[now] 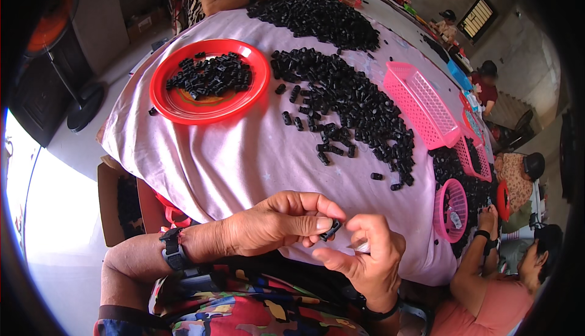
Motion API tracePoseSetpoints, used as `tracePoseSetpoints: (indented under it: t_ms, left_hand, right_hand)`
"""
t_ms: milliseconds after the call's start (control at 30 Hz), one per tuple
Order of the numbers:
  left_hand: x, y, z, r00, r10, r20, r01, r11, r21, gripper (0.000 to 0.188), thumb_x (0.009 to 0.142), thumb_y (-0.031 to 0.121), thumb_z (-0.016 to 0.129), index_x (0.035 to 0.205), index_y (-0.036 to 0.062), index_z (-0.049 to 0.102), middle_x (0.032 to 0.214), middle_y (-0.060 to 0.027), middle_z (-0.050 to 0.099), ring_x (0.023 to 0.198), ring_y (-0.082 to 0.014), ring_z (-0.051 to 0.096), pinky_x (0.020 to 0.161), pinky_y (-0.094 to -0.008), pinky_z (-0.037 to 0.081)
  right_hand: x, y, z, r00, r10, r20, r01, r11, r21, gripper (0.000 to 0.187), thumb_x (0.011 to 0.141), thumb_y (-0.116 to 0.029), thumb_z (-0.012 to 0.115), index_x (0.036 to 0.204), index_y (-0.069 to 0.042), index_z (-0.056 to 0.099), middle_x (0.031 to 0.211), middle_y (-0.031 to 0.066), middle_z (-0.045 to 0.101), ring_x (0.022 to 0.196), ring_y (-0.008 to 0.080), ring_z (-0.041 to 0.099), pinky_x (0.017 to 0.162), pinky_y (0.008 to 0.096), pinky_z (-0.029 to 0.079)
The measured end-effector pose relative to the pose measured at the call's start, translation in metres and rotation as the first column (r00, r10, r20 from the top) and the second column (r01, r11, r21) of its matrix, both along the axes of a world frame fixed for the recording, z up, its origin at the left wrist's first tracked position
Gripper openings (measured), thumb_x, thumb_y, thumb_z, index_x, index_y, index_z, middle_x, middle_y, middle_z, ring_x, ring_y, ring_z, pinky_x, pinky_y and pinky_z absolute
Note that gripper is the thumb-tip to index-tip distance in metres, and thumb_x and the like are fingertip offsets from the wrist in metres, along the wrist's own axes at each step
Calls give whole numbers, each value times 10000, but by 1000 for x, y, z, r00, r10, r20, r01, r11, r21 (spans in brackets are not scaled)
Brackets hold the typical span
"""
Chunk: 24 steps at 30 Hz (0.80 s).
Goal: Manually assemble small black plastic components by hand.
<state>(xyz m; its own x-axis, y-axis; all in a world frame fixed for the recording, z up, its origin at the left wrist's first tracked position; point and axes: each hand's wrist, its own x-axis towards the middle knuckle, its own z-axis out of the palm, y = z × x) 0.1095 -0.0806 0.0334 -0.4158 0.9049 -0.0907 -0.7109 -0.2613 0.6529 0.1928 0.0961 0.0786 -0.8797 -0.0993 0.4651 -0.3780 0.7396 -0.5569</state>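
Note:
Close to my body, over the near edge of the cloth, my left hand (277, 223) pinches a small black plastic part (331, 231) between thumb and fingertips. Just to its right, my right hand (379, 257) curls round a small whitish object (362, 247); its kind is mostly hidden by the fingers. The two hands are a short gap apart. Beyond them spreads a loose pile of black plastic parts (359, 101). A red round plate (159, 86) at the far left bears more small black pieces (213, 77).
A pink cloth (237, 165) covers the table. Pink baskets (420, 101) and a pink round basket (440, 220) stand at right. Another black pile (317, 19) lies at the back. Co-workers sit opposite and at right (487, 299). A fan (82, 104) and a cardboard box (109, 205) are at left.

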Motion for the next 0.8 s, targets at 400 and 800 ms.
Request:
tracePoseSetpoints:
  t_ms: [400, 800]
  left_hand:
    - [-1, -1, -4, 999, -4, 48, 4, 1000, 13, 216, 939, 179, 598, 1122, 66, 584, 870, 40, 580, 766, -48, 528, 693, -188, 434]
    - [-1, 0, -3, 989, 94, -112, -90, 995, 45, 279, 941, 139, 580, 1189, 13, 565, 1037, -22, 615, 912, -79, 556, 819, -236, 443]
  right_hand:
    - [2, 3, 2, 981, 141, 130, -109, 967, -229, 257, 812, -35, 707, 1048, -8, 610, 709, 54, 650, 562, 96, 637, 481, 227, 494]
    - [1, -1, -9, 995, 3, 96, 25, 957, -290, 200, 805, -56, 736, 948, -20, 599, 568, 10, 571, 486, 46, 554, 433, 201, 424]
